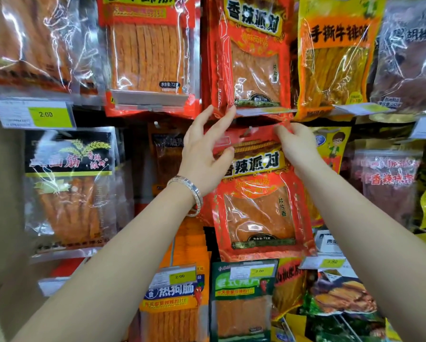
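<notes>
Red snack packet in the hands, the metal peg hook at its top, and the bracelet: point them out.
red snack packet [259,218], head view, on its clear window.
metal peg hook [248,131], head view, on the hook's front end.
bracelet [191,185], head view, on the band's upper side.

Left grip [202,156], right grip [302,149] — two; held packet [259,218] — one.
</notes>
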A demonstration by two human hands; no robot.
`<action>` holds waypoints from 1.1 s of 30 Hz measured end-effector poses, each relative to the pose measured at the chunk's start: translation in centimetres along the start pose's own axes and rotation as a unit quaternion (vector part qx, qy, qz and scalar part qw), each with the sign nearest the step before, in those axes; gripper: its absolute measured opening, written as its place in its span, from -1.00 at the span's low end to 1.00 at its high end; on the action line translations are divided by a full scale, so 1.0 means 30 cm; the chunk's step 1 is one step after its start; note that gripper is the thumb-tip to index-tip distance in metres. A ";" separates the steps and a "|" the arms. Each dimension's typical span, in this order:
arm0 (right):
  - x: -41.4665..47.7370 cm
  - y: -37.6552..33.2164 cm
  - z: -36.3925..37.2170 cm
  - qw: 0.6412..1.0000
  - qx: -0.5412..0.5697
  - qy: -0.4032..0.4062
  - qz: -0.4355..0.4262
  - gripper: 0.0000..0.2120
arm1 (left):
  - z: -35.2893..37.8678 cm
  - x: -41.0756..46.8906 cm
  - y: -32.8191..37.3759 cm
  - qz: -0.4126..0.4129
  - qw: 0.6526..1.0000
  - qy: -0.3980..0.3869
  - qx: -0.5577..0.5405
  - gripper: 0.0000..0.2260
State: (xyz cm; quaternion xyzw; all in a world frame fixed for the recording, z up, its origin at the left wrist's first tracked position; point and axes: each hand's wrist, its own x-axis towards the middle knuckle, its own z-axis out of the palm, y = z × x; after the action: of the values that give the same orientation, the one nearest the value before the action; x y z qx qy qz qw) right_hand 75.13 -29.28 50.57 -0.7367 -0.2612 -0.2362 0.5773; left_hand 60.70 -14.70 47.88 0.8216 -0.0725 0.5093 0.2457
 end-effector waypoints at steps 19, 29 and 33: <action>-0.215 0.388 0.238 0.877 -0.407 -0.050 -0.251 -0.45 | 0.273 -0.181 -0.451 -0.016 0.917 -0.241 0.317 -0.18; -0.081 0.335 0.297 0.835 -0.490 -0.221 -0.114 -0.36 | 0.288 -0.072 -0.462 -0.093 0.871 -0.336 0.346 -0.17; -0.110 0.216 0.236 0.836 -0.473 -0.267 -0.075 -0.48 | 0.230 -0.055 -0.376 -0.108 0.879 -0.367 0.283 -0.35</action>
State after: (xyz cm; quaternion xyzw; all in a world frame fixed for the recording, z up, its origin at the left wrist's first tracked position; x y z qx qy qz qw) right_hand 77.25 -24.02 42.14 -0.9325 -0.3163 -0.1678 0.0462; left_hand 69.61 -8.42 40.23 0.9869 0.0791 0.1400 0.0123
